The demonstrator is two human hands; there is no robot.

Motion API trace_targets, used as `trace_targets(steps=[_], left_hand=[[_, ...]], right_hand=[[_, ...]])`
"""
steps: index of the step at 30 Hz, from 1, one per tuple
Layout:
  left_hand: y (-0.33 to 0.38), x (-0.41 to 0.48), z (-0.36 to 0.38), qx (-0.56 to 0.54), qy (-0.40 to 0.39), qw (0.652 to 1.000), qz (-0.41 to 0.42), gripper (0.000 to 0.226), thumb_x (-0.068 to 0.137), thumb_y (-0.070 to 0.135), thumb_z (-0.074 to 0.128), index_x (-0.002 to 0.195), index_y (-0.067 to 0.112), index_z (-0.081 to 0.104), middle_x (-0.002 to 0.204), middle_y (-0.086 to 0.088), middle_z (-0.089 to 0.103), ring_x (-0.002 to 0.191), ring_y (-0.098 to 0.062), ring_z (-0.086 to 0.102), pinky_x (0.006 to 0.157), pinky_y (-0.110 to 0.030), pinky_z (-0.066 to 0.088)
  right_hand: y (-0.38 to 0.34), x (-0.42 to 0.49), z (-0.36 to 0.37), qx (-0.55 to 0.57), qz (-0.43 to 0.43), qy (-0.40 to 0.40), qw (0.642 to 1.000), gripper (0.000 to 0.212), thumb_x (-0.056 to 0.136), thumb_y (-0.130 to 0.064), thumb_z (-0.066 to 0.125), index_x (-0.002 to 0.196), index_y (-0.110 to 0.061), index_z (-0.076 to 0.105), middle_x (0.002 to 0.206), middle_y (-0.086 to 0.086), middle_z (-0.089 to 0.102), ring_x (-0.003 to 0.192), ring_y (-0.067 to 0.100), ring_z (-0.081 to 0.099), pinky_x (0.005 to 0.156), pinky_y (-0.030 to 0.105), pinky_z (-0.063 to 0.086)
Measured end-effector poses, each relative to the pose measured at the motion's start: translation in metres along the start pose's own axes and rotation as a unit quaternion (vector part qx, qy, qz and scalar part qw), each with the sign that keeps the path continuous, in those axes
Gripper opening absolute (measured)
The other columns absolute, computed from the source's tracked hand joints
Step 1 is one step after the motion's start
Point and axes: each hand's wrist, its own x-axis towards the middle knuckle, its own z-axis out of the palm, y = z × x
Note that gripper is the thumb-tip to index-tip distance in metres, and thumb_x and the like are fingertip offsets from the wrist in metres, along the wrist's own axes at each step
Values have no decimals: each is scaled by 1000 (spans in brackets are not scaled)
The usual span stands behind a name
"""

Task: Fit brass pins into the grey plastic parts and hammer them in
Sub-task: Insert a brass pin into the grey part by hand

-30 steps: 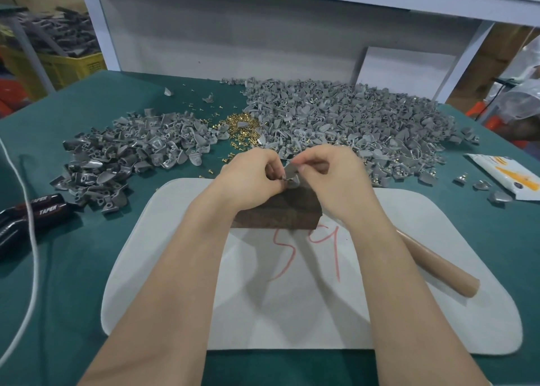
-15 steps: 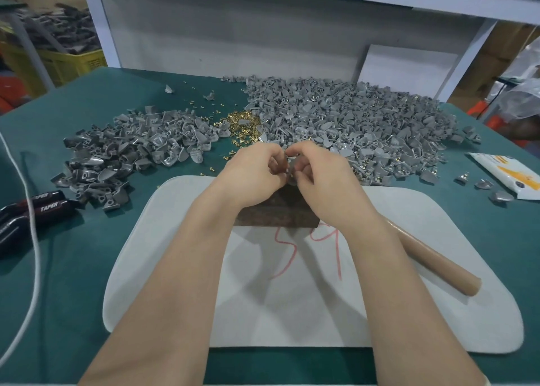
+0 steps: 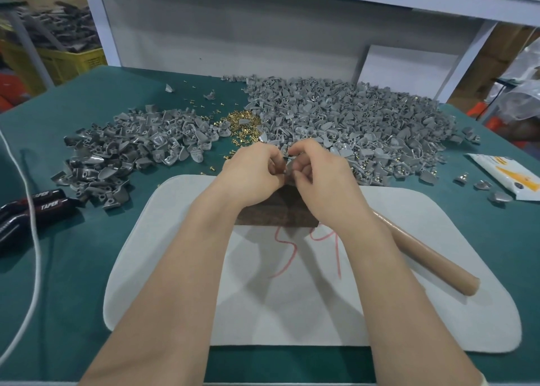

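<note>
Grey plastic: one part pinched between the fingertips of both hands, just above the far edge of the block. Curled left hand, thumb and fingers closed on the left side of the part; curled right hand too, gripping it from the right. Pin in the hole or not: impossible to tell, hidden by the fingers. Loose brass pins in a small pile just beyond the hands, between the smaller left heap and the bigger right heap of grey parts. Block lying on the far part of the white mat. On the mat to the right, the hammer, only the handle in view, untouched.

Probably the fitting step: pressing a pin into the part by hand, hammering not yet begun. Next, most likely: to lay the part on the block with the pin upward, to steady it with the left fingers, to free the right hand for the hammer. Needing care: a small pin, easy to tilt or to drop, and fingers close to the strike.
</note>
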Motion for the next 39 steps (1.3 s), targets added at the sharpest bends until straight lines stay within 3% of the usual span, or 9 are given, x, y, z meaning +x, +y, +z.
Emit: trace_targets(steps=[11, 18, 20, 26, 33, 39], left_hand=[[-3, 0, -1, 6, 5, 1000, 0, 10, 84, 28, 69, 83, 22, 62, 84, 7, 62, 91, -17, 59, 84, -31, 48], [-5, 1, 1, -3, 10, 1000, 12, 10, 84, 27, 70, 84, 20, 63, 91, 2, 67, 87, -16, 60, 74, -25, 45], [-6, 1, 2, -3, 11, 1000, 16, 10, 83, 27, 70, 82, 21, 63, 89, 2, 67, 84, -15, 60, 71, -23, 43], [-6, 2, 1, 0, 11, 1000, 18, 9, 84, 26, 70, 81, 21, 64, 88, 2, 68, 84, -15, 61, 71, -22, 43], [-6, 2, 1, 2, 9, 1000, 13, 11, 83, 29, 71, 83, 20, 63, 88, 3, 67, 84, -15, 61, 69, -22, 40], [-3, 0, 0, 8, 11, 1000, 7, 14, 83, 33, 71, 83, 21, 64, 86, 4, 65, 87, -18, 61, 74, -27, 46]], right_hand=[[0, -1, 3, 35, 19, -1, 999, 29, 87, -1, 54, 114, -10, 55, 89, 1, 63, 84, 19, 56, 83, 37, 45], [4, 2, 6, 61, 77, 10, 995, 20, 87, -4, 57, 100, -18, 60, 81, -12, 53, 71, 2, 48, 76, 19, 41], [6, 4, 6, 58, 95, 8, 994, 14, 86, -8, 61, 94, -20, 62, 87, -6, 57, 67, 0, 47, 75, 18, 40], [4, 6, 5, 5, 115, -21, 993, 9, 88, -18, 61, 90, -24, 68, 100, 7, 62, 87, 19, 56, 87, 32, 45], [-2, 2, -1, -39, 77, -30, 996, 12, 91, -13, 56, 95, -17, 67, 102, 7, 54, 91, 23, 54, 87, 35, 43], [-8, 2, 0, -96, 55, -27, 994, 15, 92, -11, 53, 98, -11, 66, 107, 10, 53, 99, 27, 52, 88, 38, 41]])
